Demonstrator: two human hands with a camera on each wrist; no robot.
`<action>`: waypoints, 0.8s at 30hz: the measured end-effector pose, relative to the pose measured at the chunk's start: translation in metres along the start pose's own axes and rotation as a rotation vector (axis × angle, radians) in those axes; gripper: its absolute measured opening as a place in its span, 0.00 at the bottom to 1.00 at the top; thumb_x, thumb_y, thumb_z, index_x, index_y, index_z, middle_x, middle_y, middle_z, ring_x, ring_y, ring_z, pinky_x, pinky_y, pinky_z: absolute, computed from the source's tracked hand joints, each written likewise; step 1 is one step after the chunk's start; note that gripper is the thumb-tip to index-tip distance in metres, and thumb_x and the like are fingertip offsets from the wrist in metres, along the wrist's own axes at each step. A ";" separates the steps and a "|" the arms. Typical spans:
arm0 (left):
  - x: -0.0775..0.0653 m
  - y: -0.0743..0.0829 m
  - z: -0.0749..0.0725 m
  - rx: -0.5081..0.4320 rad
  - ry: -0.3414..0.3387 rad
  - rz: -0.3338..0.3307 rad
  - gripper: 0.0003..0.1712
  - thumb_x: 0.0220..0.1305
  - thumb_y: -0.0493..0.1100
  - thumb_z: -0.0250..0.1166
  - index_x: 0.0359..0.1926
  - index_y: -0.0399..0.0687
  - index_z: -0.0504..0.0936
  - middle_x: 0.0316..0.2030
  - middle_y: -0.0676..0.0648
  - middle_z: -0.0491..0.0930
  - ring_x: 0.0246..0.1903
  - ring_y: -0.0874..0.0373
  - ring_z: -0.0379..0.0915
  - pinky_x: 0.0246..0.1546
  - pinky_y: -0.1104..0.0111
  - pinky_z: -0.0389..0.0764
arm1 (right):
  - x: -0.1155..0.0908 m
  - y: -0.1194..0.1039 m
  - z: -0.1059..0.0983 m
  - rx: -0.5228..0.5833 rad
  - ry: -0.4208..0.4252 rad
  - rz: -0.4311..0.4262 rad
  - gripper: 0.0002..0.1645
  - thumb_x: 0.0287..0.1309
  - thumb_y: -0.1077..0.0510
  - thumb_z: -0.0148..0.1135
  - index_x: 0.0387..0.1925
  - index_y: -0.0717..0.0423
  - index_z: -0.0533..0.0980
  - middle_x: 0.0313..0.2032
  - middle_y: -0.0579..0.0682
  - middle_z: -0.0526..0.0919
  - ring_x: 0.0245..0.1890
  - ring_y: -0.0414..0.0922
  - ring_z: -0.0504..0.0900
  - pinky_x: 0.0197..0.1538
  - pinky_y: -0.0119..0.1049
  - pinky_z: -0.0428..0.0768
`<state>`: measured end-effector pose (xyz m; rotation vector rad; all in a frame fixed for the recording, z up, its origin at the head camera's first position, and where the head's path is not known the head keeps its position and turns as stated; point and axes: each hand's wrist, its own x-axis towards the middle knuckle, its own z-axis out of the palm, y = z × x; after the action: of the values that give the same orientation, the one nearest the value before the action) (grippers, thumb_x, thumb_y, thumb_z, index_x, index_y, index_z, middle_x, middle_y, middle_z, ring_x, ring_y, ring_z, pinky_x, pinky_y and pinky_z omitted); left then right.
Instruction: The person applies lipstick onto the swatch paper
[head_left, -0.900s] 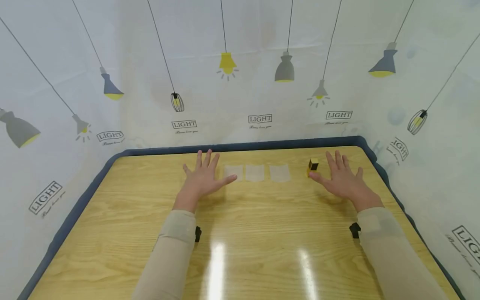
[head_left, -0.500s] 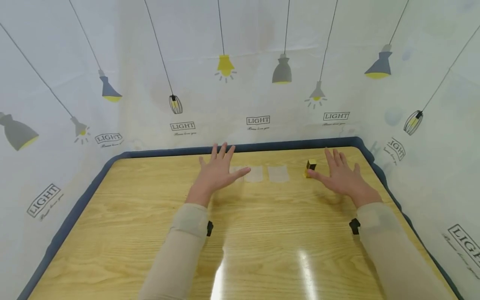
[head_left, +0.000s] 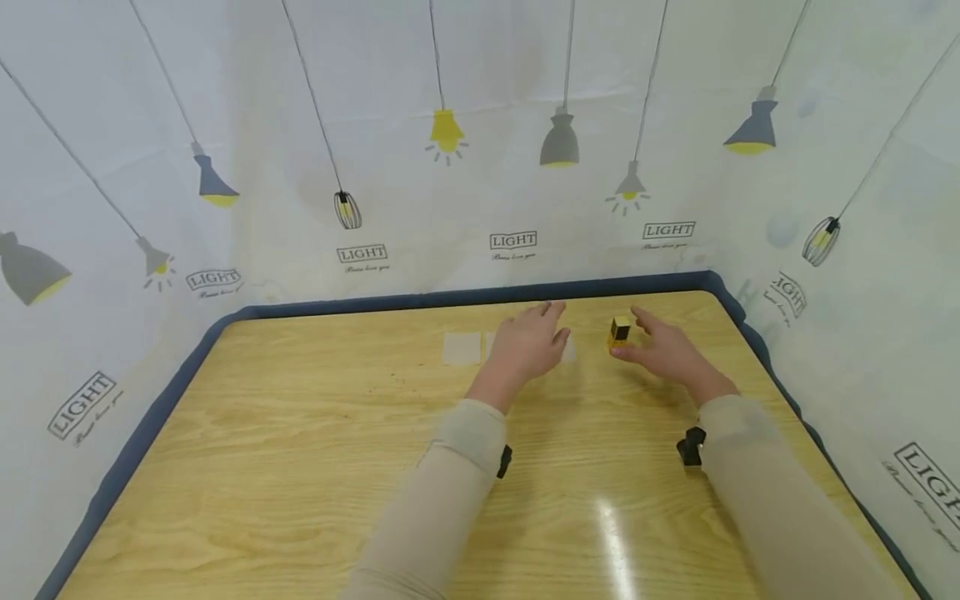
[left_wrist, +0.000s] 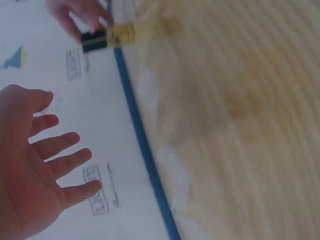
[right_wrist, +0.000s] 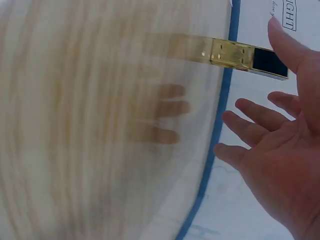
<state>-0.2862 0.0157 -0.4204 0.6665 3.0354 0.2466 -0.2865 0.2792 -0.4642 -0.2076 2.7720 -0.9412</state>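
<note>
A slim, upright rectangular gold-and-black block [head_left: 620, 329] stands on the table toward the back right, its black part uppermost. My right hand [head_left: 667, 348] is just to its right, thumb tip overlapping its lower part in the head view. In the right wrist view the fingers [right_wrist: 250, 120] are spread and nothing lies in the palm. My left hand [head_left: 527, 340] hovers left of the block, over a row of pale square patches [head_left: 462, 348], and partly hides them. The left wrist view shows its fingers [left_wrist: 62, 145] apart and holding nothing.
The wood-grain table [head_left: 285, 450] has a dark blue edge strip [head_left: 360, 303] along its back and sides. Behind it rises a white wall covering [head_left: 285, 125] printed with lamps. Black wrist devices [head_left: 691, 447] sit under both sleeves.
My left hand has moved right across the pale squares toward the block. My right hand has turned slightly inward, its fingers drawing closer together. The block has stayed in place.
</note>
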 end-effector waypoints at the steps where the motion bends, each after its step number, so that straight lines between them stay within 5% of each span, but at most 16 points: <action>1: 0.003 0.008 0.004 0.003 -0.002 0.010 0.32 0.86 0.58 0.47 0.83 0.58 0.61 0.80 0.49 0.67 0.77 0.51 0.67 0.75 0.51 0.74 | 0.002 0.000 0.002 0.014 0.005 -0.001 0.61 0.72 0.36 0.65 0.86 0.59 0.43 0.81 0.72 0.54 0.79 0.72 0.58 0.76 0.71 0.64; 7: 0.018 0.044 0.026 0.011 -0.085 0.043 0.34 0.86 0.52 0.48 0.86 0.68 0.52 0.84 0.53 0.58 0.80 0.51 0.63 0.71 0.53 0.79 | 0.005 -0.001 0.007 0.117 0.008 0.032 0.54 0.75 0.44 0.64 0.85 0.64 0.47 0.81 0.70 0.56 0.81 0.70 0.56 0.79 0.69 0.60; 11: 0.021 0.060 0.033 0.001 -0.130 0.036 0.40 0.85 0.52 0.51 0.87 0.73 0.42 0.86 0.57 0.48 0.83 0.52 0.56 0.71 0.52 0.78 | 0.005 0.001 0.010 0.119 0.031 0.023 0.43 0.77 0.47 0.63 0.80 0.65 0.60 0.77 0.70 0.66 0.79 0.71 0.61 0.78 0.70 0.62; 15: 0.020 0.066 0.038 -0.015 -0.138 0.022 0.40 0.84 0.52 0.52 0.87 0.73 0.44 0.86 0.60 0.50 0.83 0.53 0.55 0.72 0.51 0.77 | 0.007 0.006 0.014 0.089 0.074 -0.004 0.32 0.78 0.49 0.61 0.73 0.63 0.73 0.72 0.67 0.75 0.76 0.70 0.68 0.76 0.69 0.65; 24: 0.017 0.068 0.045 -0.079 -0.112 -0.002 0.39 0.82 0.50 0.55 0.86 0.71 0.50 0.83 0.64 0.57 0.81 0.56 0.59 0.70 0.54 0.79 | 0.009 0.007 0.020 0.072 0.118 0.021 0.27 0.77 0.49 0.61 0.66 0.63 0.78 0.65 0.67 0.82 0.69 0.68 0.76 0.71 0.65 0.74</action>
<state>-0.2712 0.0909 -0.4533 0.6494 2.9031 0.3158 -0.2908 0.2715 -0.4850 -0.1141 2.8338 -1.0795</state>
